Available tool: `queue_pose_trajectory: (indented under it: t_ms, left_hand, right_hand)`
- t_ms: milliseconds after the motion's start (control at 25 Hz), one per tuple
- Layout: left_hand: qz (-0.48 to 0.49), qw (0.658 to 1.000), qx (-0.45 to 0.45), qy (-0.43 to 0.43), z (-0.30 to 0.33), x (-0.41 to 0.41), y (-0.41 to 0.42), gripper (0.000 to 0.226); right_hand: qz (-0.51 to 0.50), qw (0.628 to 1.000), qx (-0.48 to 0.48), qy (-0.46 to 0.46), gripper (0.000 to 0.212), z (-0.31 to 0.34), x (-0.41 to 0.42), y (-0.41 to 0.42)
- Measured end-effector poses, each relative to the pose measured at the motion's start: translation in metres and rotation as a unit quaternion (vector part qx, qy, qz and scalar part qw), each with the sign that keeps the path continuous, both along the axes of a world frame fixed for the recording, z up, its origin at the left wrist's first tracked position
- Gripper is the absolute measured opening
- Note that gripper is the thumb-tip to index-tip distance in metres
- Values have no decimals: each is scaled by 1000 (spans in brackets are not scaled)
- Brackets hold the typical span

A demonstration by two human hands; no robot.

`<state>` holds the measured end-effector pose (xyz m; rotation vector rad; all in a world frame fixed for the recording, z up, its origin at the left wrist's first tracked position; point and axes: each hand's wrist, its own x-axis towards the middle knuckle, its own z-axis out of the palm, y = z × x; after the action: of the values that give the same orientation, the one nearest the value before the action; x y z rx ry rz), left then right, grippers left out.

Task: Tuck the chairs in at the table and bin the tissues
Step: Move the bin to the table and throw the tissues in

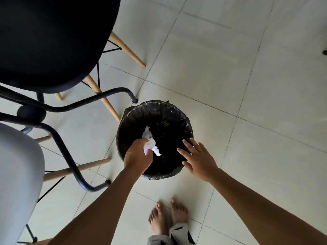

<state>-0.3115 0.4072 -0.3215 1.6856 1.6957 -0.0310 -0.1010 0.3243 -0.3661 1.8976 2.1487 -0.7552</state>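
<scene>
1. This looks like a dining area in a home, though the room type cannot be told for certain.
2. The floor (230,71) is large pale glossy tiles with thin dark joints.
3. Two moulded shell chairs on splayed wooden legs, a black chair (49,41) and a white chair (17,174), stand together.
4. A small round bin (155,110) with a black liner stands nearby.
5. The person's bare feet (168,216) suggest home.
</scene>
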Motion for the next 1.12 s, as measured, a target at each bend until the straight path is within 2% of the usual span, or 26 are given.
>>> queue_pose_trajectory:
  t_ms: [160,320,440,680,880,1120]
  left_hand:
    - [-15,1000,-9,3,-13,4,-2,51]
    - [-35,999,-6,17,0,3,-6,53]
    - [-36,999,5,10,35,2,-13,52]
    - [-48,997,52,-2,171,14,-36,49]
    - [-37,989,147,0,306,15,-40,45]
    - [-13,965,263,23,398,-18,-19,35]
  right_hand:
    - [7,998,66,-25,41,-4,1,-6]
    - [-4,999,49,-13,42,6,-1,-4]
    - [-19,1000,23,0,47,40,-5,-3]
    - [-49,996,77,11,49,196,-8,10]
    - [-38,984,173,14,48,346,-18,32]
    - [6,977,210,32,48,439,-54,81]
